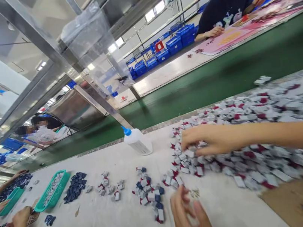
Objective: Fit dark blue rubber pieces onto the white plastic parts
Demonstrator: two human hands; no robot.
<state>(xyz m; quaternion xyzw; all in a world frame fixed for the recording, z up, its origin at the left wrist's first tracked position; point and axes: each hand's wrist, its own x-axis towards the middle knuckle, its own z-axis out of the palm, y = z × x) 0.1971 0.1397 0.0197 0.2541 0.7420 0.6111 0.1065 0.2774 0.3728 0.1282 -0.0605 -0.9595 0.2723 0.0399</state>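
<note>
My right hand point(215, 139) reaches in from the right over a wide heap of small white-grey blocks with dark red parts point(243, 118). Its fingers bend down among the pieces, thumb apart from them, with some blocks showing in the gap. At the bottom centre my left hand point(191, 215) hovers palm inward, fingers loosely curved and thumb separate; nothing shows between them. Just left of it lies a small cluster of white, red and dark blue pieces point(151, 195). Tiny yellowish bits point(194, 193) lie beside its fingertips.
A white bottle with a blue nozzle point(138, 142) stands at the table's far edge. Leftward are loose pieces point(108, 184), a dark blue pile point(75, 186) and a green basket point(52, 191). Co-workers' hands point(22, 220) work at far left. Brown cardboard point(289, 199) lies lower right.
</note>
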